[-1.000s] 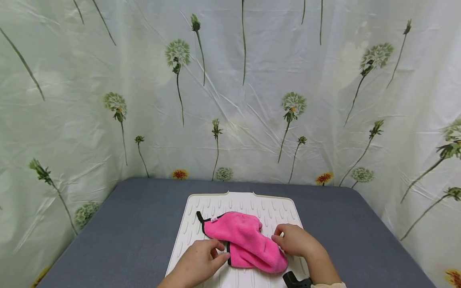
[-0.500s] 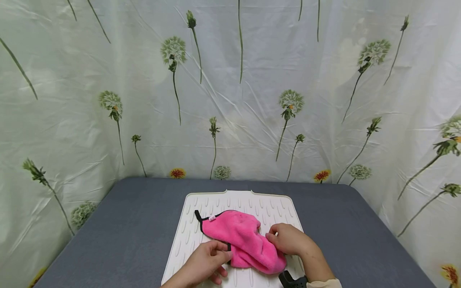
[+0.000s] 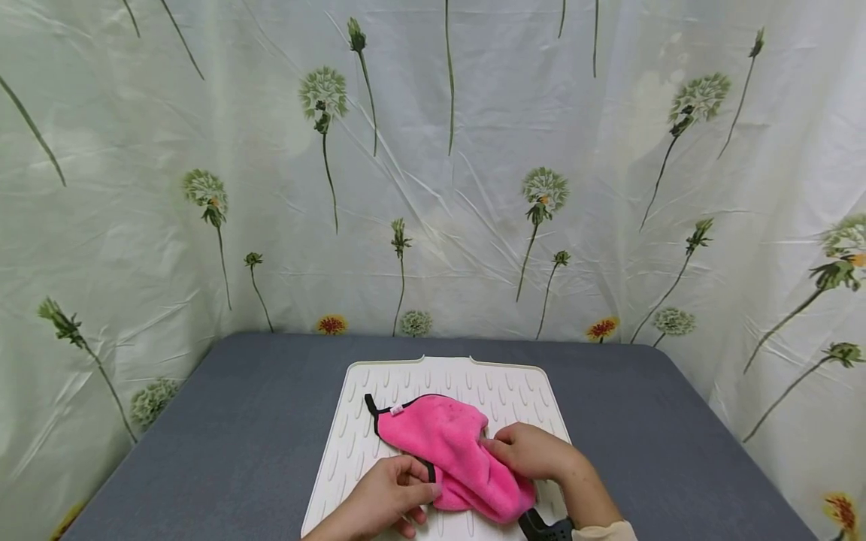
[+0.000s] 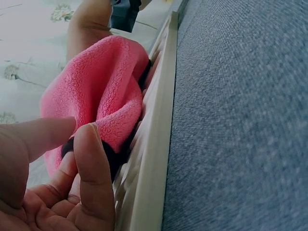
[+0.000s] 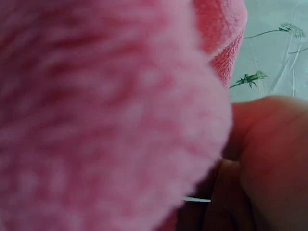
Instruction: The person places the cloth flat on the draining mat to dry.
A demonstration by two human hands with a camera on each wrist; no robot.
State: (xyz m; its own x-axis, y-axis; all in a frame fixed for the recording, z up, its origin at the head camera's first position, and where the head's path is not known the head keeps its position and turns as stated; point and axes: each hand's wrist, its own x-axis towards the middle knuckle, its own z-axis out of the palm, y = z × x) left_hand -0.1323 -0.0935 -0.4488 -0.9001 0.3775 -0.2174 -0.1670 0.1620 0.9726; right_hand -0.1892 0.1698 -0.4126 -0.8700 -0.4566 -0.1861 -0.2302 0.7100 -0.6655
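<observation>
A crumpled pink fleecy cloth [image 3: 446,436] with black edging, a small tag and a black loop lies on a white ribbed tray [image 3: 352,432]. In the head view, my left hand [image 3: 392,492] pinches its near-left black edge between thumb and fingers. The left wrist view shows that edge, with the cloth [image 4: 103,82] bulging up in folds beyond the fingertips. My right hand [image 3: 534,451] grips the cloth at its right side, fingers curled against it. Close up in the right wrist view, the fleece [image 5: 110,125] hides most of the fingers of that hand [image 5: 274,144].
The tray sits on a dark grey table [image 3: 271,436], which extends to both sides of it. A pale curtain [image 3: 433,188] printed with dandelions hangs behind the table. A black wrist device [image 3: 544,526] is on the right wrist, near the cloth's lower right end.
My left hand has closed its thumb and fingers on the black edge. The right hand has moved left onto the cloth's side. The cloth's near right end has shifted slightly.
</observation>
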